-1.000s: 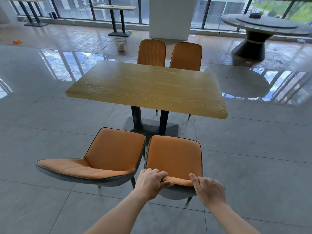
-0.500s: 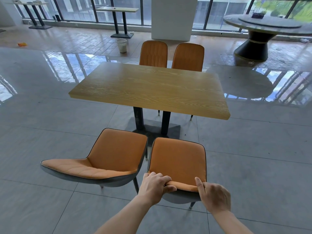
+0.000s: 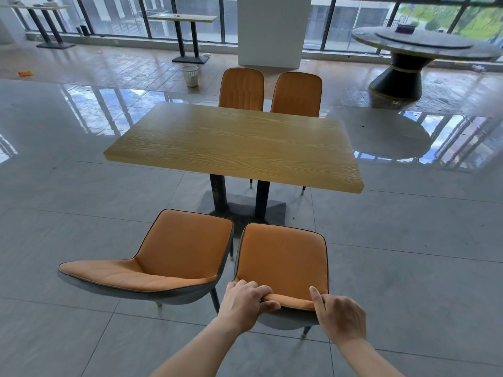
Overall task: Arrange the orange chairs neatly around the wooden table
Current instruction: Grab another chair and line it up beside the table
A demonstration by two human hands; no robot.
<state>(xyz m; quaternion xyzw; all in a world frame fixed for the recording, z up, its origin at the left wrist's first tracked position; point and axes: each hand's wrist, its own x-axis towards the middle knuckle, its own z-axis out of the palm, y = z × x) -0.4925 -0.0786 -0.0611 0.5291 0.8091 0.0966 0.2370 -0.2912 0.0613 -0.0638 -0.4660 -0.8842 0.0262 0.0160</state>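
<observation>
A rectangular wooden table on two black legs stands in the middle of the room. Two orange chairs sit side by side at its far edge, facing me. On my side, an orange chair faces the table, a short way back from it. My left hand and my right hand both grip the top of its backrest. Another orange chair stands just left of it, turned sideways with its backrest pointing left.
The floor is glossy grey tile. A white waste basket stands behind the table, and a white pillar beyond it. A large round dark table is at the far right. Two narrow tables stand by the windows.
The chair in my hands has moved slightly forward toward the table, and my view has come closer with it. Both hands keep the same grip on the backrest.
</observation>
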